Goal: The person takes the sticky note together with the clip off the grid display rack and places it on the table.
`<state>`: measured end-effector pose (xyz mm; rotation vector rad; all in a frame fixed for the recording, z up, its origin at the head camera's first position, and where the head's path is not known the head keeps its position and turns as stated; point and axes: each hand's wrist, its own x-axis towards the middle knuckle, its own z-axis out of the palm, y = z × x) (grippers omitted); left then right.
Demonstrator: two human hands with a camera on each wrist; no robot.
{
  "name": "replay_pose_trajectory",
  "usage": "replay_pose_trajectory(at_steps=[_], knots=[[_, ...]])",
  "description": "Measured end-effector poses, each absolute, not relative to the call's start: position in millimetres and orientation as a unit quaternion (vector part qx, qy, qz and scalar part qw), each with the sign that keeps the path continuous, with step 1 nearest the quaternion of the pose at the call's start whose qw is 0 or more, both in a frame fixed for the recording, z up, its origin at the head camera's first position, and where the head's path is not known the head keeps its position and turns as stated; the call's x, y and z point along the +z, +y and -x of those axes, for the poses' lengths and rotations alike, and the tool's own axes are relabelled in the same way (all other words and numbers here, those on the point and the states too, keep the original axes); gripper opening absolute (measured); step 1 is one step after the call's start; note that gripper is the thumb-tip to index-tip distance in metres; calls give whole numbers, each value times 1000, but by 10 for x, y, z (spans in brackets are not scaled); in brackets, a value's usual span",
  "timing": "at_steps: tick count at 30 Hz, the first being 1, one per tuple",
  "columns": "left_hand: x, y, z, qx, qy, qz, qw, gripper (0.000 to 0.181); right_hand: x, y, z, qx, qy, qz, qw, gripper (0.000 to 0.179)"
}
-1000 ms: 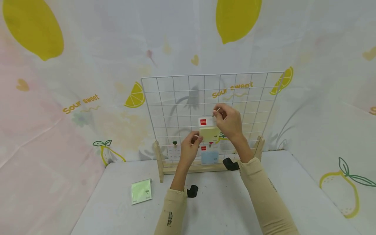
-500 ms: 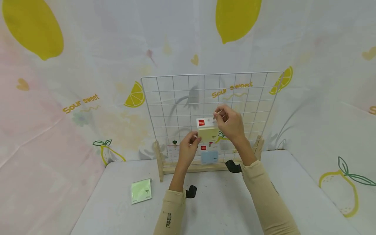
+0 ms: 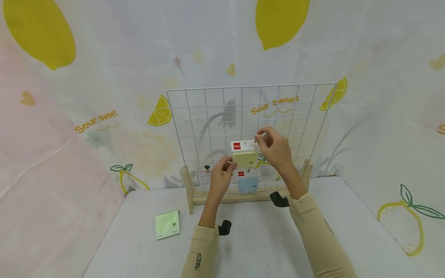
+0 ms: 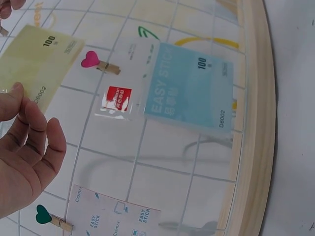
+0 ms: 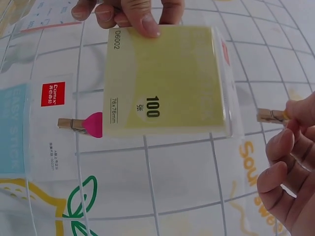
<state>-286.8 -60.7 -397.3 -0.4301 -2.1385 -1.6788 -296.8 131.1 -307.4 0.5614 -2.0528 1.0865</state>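
My left hand [image 3: 219, 180] pinches the lower left edge of a yellow sticky-note pack [image 3: 245, 159], thumb on its face. The pack has a white header with a red label and stands in front of the wire grid [image 3: 215, 116]. At the header's upper right, my right hand [image 3: 276, 150] pinches a small wooden clothespin [image 5: 270, 116]; in the right wrist view the clothespin is apart from the pack. Below, a blue sticky-note pack [image 4: 189, 88] hangs on the grid by a clothespin with a pink heart [image 4: 90, 59].
A pinkish printed pack [image 4: 113, 211] hangs at the grid's lower left from a clothespin with a green heart [image 4: 44, 215]. The grid stands in a wooden base [image 3: 229, 198]. A green sticky-note pack [image 3: 167, 224] lies on the white table [image 3: 139, 258], left of my left arm.
The yellow pack and my left hand have shifted slightly left. My right hand has moved a little right and down, still pinching the clothespin.
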Motion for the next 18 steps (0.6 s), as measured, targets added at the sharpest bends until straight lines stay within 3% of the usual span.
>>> replay_pose_trajectory(at_steps=[18], knots=[[-4045, -722, 2818, -600, -759, 158, 196, 15, -3170, 1425, 2956, 439, -787, -231, 367, 9]])
